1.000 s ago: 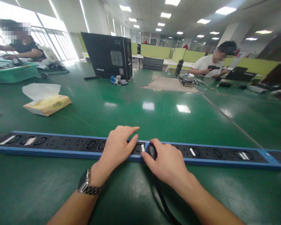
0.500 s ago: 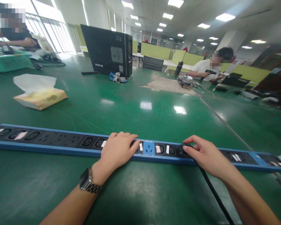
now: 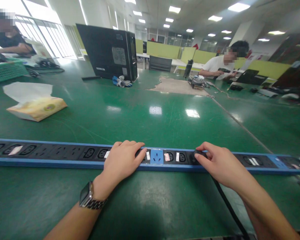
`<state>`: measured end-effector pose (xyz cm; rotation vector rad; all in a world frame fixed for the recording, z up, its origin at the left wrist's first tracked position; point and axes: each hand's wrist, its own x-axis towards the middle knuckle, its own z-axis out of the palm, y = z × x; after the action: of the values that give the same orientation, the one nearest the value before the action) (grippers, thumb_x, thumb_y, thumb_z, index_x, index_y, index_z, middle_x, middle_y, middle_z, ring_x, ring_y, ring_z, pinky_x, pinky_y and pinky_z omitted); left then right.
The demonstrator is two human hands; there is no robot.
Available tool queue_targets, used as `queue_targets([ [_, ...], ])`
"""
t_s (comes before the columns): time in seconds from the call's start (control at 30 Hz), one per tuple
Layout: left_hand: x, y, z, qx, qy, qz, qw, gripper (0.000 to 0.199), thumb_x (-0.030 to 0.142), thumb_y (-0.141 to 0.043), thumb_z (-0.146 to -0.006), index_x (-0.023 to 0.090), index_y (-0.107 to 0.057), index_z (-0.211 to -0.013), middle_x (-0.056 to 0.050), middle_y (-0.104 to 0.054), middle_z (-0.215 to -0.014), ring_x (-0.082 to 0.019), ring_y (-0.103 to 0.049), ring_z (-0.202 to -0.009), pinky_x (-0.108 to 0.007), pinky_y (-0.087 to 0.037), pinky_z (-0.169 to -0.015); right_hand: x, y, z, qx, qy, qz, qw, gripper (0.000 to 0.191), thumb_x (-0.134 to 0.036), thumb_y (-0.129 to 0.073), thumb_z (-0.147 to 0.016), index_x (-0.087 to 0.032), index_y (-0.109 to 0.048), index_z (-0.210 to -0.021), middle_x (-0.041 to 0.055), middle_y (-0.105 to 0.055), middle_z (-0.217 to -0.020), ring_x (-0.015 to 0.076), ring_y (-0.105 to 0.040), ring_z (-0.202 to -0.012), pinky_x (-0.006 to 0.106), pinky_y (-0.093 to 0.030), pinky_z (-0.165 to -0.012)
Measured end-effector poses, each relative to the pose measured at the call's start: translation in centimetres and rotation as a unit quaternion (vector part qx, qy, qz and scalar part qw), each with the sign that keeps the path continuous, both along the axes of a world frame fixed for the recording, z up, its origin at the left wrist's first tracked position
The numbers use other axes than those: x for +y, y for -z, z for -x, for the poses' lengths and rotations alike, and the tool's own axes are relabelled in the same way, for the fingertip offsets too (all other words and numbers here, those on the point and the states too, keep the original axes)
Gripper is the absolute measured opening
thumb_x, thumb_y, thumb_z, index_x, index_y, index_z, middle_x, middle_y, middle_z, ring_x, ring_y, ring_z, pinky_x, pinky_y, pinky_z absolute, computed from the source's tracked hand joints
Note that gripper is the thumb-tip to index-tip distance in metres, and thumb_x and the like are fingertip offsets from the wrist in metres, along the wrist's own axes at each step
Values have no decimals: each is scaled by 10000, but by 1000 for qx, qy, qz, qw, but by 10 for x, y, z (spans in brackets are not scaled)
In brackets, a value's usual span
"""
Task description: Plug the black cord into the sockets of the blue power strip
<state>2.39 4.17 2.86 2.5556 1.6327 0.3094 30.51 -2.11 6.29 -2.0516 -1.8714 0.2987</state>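
Observation:
A long blue and black power strip (image 3: pixel 130 168) lies across the green table, with rows of sockets and small white and pink labels. My left hand (image 3: pixel 123 160) rests over its middle, fingers over the far edge and thumb on the top face beside a blue socket (image 3: pixel 156 156). To the right, my right hand (image 3: pixel 217 163) pinches a black plug (image 3: pixel 196 157) at a socket of the strip. How deep the plug sits is hidden by the fingers. From under that hand a black cable (image 3: pixel 230 206) runs down toward the table's near edge.
A tissue pack (image 3: pixel 40 108) lies at left, near a green basket (image 3: pixel 8 70). Farther back stand a black computer case (image 3: pixel 107 53), gloves (image 3: pixel 122 81) and a bottle (image 3: pixel 188 69). One person sits at far left, another at back right beside a metal device (image 3: pixel 198 81).
The view has shifted slightly, so the tissue pack and computer case appear farther left. Both hands keep their places on the strip, and the right one still pinches the plug.

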Motion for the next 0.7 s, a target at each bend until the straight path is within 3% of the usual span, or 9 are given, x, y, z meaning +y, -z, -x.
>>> queue_targets([
  [0.27,0,-2,0,4,-2,11,1000,468,467,-314,-934,242,-654,-1164,-64,-715,-1107,-249,-612,-1043,-405,-399,-892,-3,7,10,-69,11,-16,997,220,-362,-492,-826,-224,-637,-918,13,-607,-599,156,-510,-495,276,-253,-516],
  [0.47,1,0,2,11,0,7,1000,469,474,-307,-940,246,-647,-1171,-62,-712,-1114,-256,-611,-1049,-416,-397,-894,3,3,9,-92,21,30,995,222,-369,-475,-845,-225,-633,-904,42,-640,-657,191,-587,-592,282,-281,-543],
  [0.7,0,0,2,6,2,7,1000,467,469,-300,-946,248,-640,-1179,-55,-710,-1114,-250,-605,-1054,-409,-396,-887,-8,6,13,-117,22,21,993,239,-377,-448,-878,-214,-590,-981,71,-672,-722,231,-638,-687,285,-310,-570],
])
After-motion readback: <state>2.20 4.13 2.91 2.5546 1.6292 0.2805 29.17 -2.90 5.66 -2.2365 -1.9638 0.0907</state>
